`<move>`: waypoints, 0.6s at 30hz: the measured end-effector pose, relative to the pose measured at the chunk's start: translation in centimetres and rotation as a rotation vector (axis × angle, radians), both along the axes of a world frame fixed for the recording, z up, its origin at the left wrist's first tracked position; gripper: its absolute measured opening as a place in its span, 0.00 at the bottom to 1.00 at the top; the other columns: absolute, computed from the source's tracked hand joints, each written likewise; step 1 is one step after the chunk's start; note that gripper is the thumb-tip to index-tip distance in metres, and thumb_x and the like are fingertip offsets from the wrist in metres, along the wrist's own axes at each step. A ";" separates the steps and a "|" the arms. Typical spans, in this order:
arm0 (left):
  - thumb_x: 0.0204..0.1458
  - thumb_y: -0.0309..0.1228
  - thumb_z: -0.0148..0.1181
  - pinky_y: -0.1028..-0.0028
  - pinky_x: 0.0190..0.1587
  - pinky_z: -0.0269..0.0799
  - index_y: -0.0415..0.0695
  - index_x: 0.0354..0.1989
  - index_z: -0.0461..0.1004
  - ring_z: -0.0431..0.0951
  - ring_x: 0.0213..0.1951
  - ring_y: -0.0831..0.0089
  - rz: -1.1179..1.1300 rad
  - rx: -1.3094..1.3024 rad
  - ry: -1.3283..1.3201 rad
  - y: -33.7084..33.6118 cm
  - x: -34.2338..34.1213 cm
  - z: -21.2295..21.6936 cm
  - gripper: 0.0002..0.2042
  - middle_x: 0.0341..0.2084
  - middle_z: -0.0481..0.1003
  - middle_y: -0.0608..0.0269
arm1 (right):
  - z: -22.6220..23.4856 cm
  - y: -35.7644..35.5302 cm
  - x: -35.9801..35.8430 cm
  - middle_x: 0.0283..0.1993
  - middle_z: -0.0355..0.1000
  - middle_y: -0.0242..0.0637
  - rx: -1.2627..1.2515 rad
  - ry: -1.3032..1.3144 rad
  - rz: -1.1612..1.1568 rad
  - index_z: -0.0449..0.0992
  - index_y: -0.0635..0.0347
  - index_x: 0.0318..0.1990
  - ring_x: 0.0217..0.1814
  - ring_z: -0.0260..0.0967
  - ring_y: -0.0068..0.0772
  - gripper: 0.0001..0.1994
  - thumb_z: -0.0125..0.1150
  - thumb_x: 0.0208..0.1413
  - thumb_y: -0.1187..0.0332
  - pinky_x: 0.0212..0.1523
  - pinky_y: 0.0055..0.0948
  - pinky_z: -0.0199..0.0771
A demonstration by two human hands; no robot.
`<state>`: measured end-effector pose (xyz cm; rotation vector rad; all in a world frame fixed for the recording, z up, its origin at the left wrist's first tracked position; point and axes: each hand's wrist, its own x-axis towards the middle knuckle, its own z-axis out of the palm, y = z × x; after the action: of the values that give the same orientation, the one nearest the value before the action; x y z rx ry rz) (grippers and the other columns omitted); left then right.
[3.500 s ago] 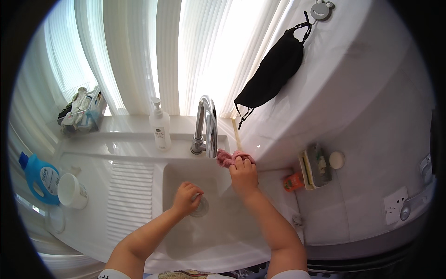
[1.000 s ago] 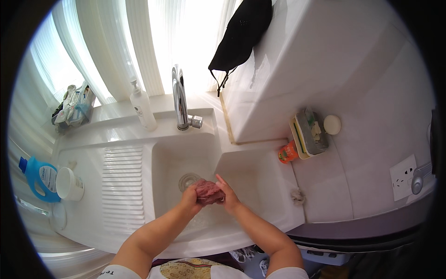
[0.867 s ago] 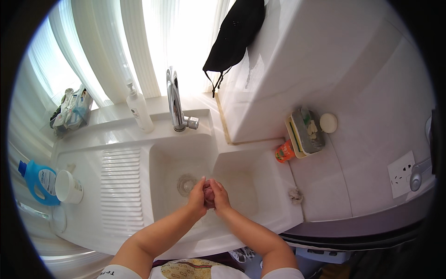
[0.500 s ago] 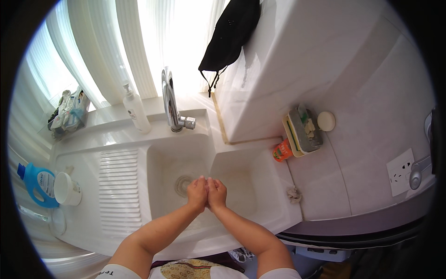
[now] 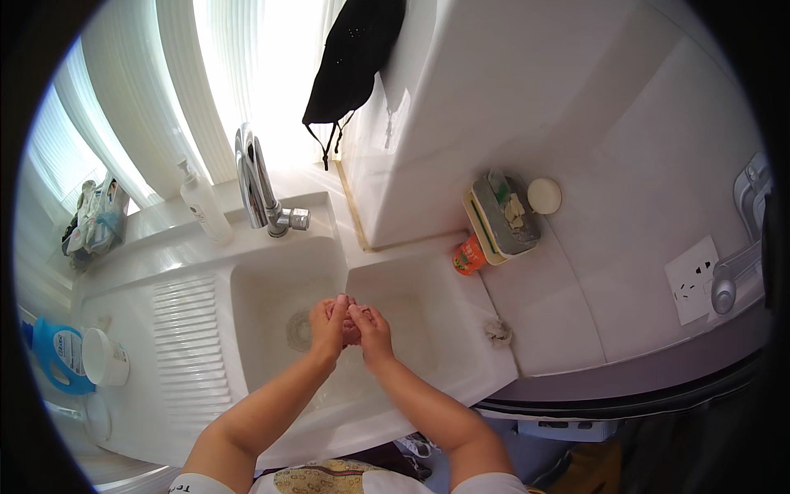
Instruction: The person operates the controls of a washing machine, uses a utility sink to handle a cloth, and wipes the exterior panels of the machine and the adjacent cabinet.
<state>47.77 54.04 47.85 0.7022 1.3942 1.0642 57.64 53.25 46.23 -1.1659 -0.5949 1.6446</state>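
Over the white sink (image 5: 428,346) my left hand (image 5: 327,326) and my right hand (image 5: 374,331) meet, with fingers curled in toward each other and fingertips touching. A pinkish patch shows between the palms; whether it is fingers or a small held thing, I cannot make out. The round drain (image 5: 298,329) lies just left of my left hand, on the basin floor. Behind them rises a chrome faucet (image 5: 257,185), and no stream of water shows beneath its spout.
Left of the basin is a ribbed washboard (image 5: 191,346), with a white tub (image 5: 105,361) and a blue detergent bottle (image 5: 62,354) beyond. A white pump bottle (image 5: 206,206) stands near the faucet. An orange container (image 5: 469,257) and grey box (image 5: 514,226) sit right. A black cloth item (image 5: 354,66) hangs above.
My hands have parted slightly from being pressed together, their fingers now more curled. The whole view has shifted, so the sink and surroundings appear farther left.
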 end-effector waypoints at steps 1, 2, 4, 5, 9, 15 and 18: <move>0.60 0.47 0.48 0.76 0.30 0.69 0.43 0.33 0.70 0.72 0.28 0.76 0.075 0.002 -0.067 0.0 0.5 -0.3 0.18 0.29 0.73 0.64 | -1.4 0.3 -0.9 0.35 0.70 0.30 0.135 -0.209 -0.092 0.72 0.57 0.36 0.31 0.66 0.24 0.11 0.56 0.59 0.59 0.31 0.28 0.68; 0.59 0.48 0.48 0.75 0.29 0.69 0.43 0.33 0.70 0.72 0.27 0.76 0.151 -0.007 -0.135 -0.2 1.3 -1.3 0.18 0.28 0.73 0.64 | -2.7 0.4 -1.9 0.33 0.71 0.33 0.259 -0.423 -0.182 0.72 0.59 0.34 0.30 0.67 0.26 0.12 0.56 0.59 0.59 0.31 0.28 0.68; 0.58 0.47 0.50 0.75 0.27 0.69 0.42 0.31 0.69 0.72 0.26 0.75 0.245 0.021 -0.196 -0.4 2.0 -2.2 0.18 0.26 0.72 0.63 | -3.2 0.2 -2.3 0.29 0.70 0.34 0.396 -0.631 -0.272 0.71 0.62 0.29 0.26 0.64 0.26 0.14 0.55 0.60 0.61 0.29 0.28 0.66; 0.58 0.44 0.51 0.74 0.26 0.68 0.40 0.30 0.69 0.71 0.25 0.75 0.264 0.060 -0.189 -0.3 1.9 -2.5 0.17 0.24 0.71 0.63 | -2.4 0.2 -2.3 0.25 0.68 0.32 0.412 -0.624 -0.274 0.70 0.63 0.26 0.24 0.61 0.23 0.15 0.54 0.60 0.62 0.27 0.26 0.64; 0.57 0.38 0.52 0.72 0.19 0.64 0.39 0.29 0.69 0.69 0.21 0.75 0.104 0.012 -0.181 -0.6 1.2 -1.0 0.14 0.22 0.70 0.63 | -1.3 -0.2 -1.4 0.19 0.65 0.30 0.429 -0.641 -0.255 0.68 0.64 0.22 0.22 0.57 0.20 0.17 0.51 0.61 0.63 0.24 0.26 0.60; 0.56 0.38 0.52 0.74 0.11 0.60 0.39 0.31 0.70 0.69 0.15 0.72 -0.079 -0.021 -0.120 -0.8 0.4 -2.5 0.13 0.19 0.70 0.62 | -3.2 -0.3 0.0 0.26 0.69 0.33 0.228 -0.563 -0.032 0.71 0.63 0.30 0.29 0.65 0.21 0.15 0.55 0.59 0.59 0.31 0.25 0.67; 0.58 0.42 0.51 0.74 0.20 0.70 0.39 0.36 0.70 0.73 0.21 0.73 -0.079 -0.041 -0.025 -0.4 -0.7 -4.3 0.16 0.23 0.72 0.61 | -4.0 -0.7 1.1 0.39 0.70 0.37 0.130 -0.384 0.133 0.68 0.61 0.46 0.39 0.69 0.25 0.20 0.60 0.56 0.55 0.39 0.26 0.72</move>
<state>47.12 53.65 43.51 0.7067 1.3526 0.9766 58.76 52.56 42.22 -1.3798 -1.0262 1.4727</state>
